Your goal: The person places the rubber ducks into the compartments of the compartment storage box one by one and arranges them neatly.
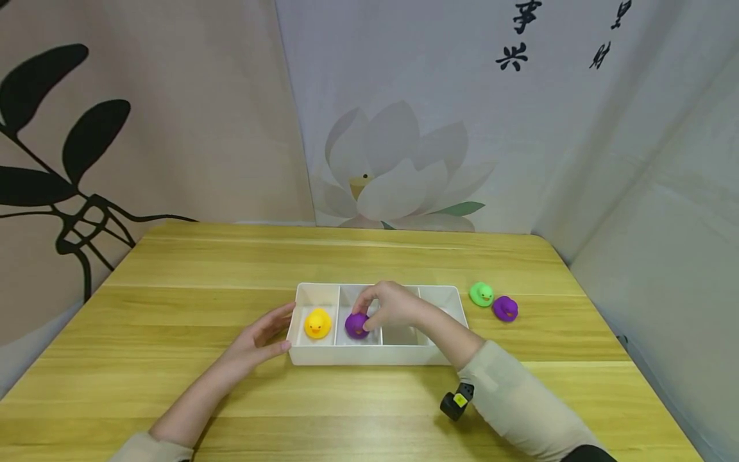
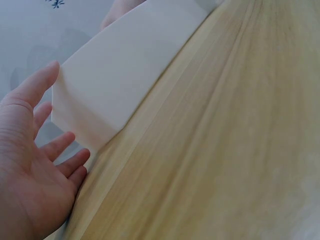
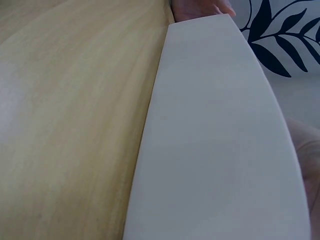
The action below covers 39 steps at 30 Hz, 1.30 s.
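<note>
A white box [image 1: 369, 355] with compartments in a row stands on the table. In its leftmost compartment sits a yellow duck [image 1: 317, 323]. The right hand [image 1: 395, 305] reaches into the second compartment and pinches a purple duck [image 1: 356, 326] between thumb and fingers. At the box's left end is the left hand [image 1: 256, 339], fingers spread and relaxed, its fingertips at the wall. In the left wrist view, the left hand [image 2: 37, 160] has its thumb at the corner of the box [image 2: 120, 65]. The right wrist view shows mostly the box's side [image 3: 215, 130], the right hand partly hidden behind it.
To the right of the box, a green duck [image 1: 481, 294] and another purple duck [image 1: 505, 308] sit on the wooden table [image 1: 231, 410]. A small black device with a yellow patch [image 1: 460, 400] is at the right sleeve. Printed curtains hang behind the table.
</note>
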Each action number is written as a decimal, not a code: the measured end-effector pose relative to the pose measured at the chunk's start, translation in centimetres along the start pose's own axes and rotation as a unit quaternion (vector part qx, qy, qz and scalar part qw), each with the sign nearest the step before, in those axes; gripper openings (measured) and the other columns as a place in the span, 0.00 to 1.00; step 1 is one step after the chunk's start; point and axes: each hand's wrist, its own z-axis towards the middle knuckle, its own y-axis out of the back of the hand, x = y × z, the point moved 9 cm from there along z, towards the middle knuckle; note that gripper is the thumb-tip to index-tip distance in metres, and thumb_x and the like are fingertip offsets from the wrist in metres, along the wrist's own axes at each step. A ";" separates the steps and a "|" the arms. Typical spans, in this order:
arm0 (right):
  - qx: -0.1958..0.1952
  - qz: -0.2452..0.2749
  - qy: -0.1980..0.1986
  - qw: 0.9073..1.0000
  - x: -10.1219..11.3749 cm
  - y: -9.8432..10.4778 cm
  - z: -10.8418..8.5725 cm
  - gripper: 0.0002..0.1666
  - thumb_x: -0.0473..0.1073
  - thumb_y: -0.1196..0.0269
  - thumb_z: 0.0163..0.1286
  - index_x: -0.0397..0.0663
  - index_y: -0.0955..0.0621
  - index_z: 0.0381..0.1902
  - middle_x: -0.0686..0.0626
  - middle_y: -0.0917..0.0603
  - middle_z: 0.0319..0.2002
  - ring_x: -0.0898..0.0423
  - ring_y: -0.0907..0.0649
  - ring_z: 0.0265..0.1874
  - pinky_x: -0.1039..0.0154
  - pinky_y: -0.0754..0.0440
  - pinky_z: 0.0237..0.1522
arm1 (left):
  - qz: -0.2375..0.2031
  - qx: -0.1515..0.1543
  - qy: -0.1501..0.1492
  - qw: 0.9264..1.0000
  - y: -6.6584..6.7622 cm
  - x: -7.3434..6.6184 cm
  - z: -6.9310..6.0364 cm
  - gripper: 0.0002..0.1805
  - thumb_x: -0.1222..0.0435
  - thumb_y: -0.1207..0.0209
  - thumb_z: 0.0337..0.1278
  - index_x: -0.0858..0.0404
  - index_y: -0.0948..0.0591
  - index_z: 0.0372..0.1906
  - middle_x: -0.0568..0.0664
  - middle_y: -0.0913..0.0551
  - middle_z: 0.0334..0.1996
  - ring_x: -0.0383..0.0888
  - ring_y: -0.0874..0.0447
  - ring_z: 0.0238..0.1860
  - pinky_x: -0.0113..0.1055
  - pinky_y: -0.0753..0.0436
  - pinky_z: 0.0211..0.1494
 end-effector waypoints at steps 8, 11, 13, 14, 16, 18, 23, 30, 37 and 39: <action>-0.035 0.000 0.022 0.999 0.4 1.1 -1.0 0.14 0.37 0.28 0.54 0.51 0.15 0.40 0.58 0.16 0.35 0.51 0.20 0.44 0.52 0.26 0.49 | 0.001 -0.001 0.001 1.000 0.0 0.0 0.0 0.35 0.69 0.42 0.63 0.60 0.40 0.73 0.64 0.37 0.68 0.65 0.43 0.67 0.62 0.38 0.62; -0.049 0.009 0.027 0.998 0.6 1.6 -1.6 0.15 0.38 0.28 0.55 0.50 0.15 0.42 0.55 0.16 0.36 0.51 0.20 0.43 0.54 0.24 0.45 | 0.000 -0.003 0.007 1.000 0.0 0.1 -0.1 0.35 0.68 0.42 0.62 0.59 0.40 0.73 0.63 0.36 0.68 0.64 0.43 0.68 0.61 0.38 0.63; -0.059 0.017 0.028 0.998 0.7 1.9 -2.1 0.15 0.38 0.28 0.55 0.49 0.15 0.42 0.53 0.15 0.38 0.51 0.20 0.42 0.56 0.23 0.41 | 0.000 -0.002 0.007 1.000 0.0 0.1 -0.1 0.35 0.68 0.42 0.62 0.59 0.40 0.73 0.63 0.36 0.68 0.64 0.43 0.67 0.61 0.38 0.62; -0.064 0.021 0.029 0.997 0.7 2.1 -2.3 0.15 0.39 0.29 0.55 0.49 0.15 0.43 0.52 0.15 0.39 0.51 0.20 0.41 0.57 0.22 0.39 | 0.000 -0.003 0.007 1.000 0.1 0.1 -0.1 0.35 0.68 0.42 0.62 0.59 0.40 0.73 0.63 0.36 0.68 0.64 0.43 0.67 0.61 0.38 0.62; -0.077 0.029 0.032 0.996 0.7 2.5 -2.9 0.15 0.39 0.29 0.55 0.48 0.15 0.43 0.50 0.15 0.40 0.50 0.21 0.39 0.58 0.22 0.36 | 0.001 -0.003 0.006 1.000 0.0 0.1 -0.1 0.35 0.68 0.42 0.62 0.59 0.40 0.73 0.63 0.36 0.67 0.64 0.43 0.67 0.61 0.37 0.62; -0.091 0.033 0.038 0.995 0.7 2.9 -3.4 0.16 0.39 0.29 0.56 0.47 0.15 0.44 0.49 0.15 0.40 0.48 0.20 0.39 0.58 0.23 0.37 | 0.002 -0.003 0.005 1.000 0.0 0.1 -0.1 0.35 0.68 0.42 0.63 0.60 0.40 0.73 0.63 0.36 0.68 0.64 0.43 0.67 0.61 0.37 0.62; -0.127 0.046 0.047 0.990 0.8 3.8 -5.2 0.16 0.39 0.28 0.56 0.48 0.15 0.44 0.48 0.15 0.40 0.45 0.21 0.40 0.59 0.24 0.36 | 0.000 -0.002 0.001 1.000 0.0 -0.1 -0.1 0.34 0.68 0.42 0.63 0.60 0.40 0.73 0.64 0.37 0.67 0.65 0.43 0.67 0.62 0.38 0.63; -0.164 0.100 0.045 0.980 0.2 5.0 -7.8 0.16 0.39 0.28 0.56 0.47 0.15 0.44 0.46 0.15 0.41 0.58 0.32 0.14 0.67 0.34 0.16 | 0.002 0.002 -0.003 1.000 -0.1 -0.2 -0.1 0.34 0.68 0.42 0.63 0.60 0.40 0.73 0.65 0.36 0.67 0.65 0.43 0.67 0.62 0.39 0.63; -0.199 0.148 0.039 0.968 -1.3 6.1 -10.5 0.17 0.40 0.27 0.56 0.45 0.16 0.45 0.42 0.16 0.42 0.60 0.39 0.12 0.69 0.40 0.15 | 0.005 -0.002 0.003 1.000 0.0 0.0 -0.1 0.35 0.67 0.42 0.63 0.58 0.40 0.73 0.63 0.36 0.67 0.64 0.42 0.67 0.61 0.38 0.62; -0.208 0.154 0.038 0.965 -1.7 6.5 -11.3 0.18 0.39 0.28 0.56 0.42 0.16 0.45 0.40 0.17 0.42 0.60 0.40 0.12 0.69 0.40 0.15 | 0.002 -0.003 0.006 1.000 0.1 0.0 -0.1 0.35 0.67 0.41 0.62 0.58 0.40 0.73 0.63 0.36 0.67 0.63 0.42 0.67 0.61 0.38 0.63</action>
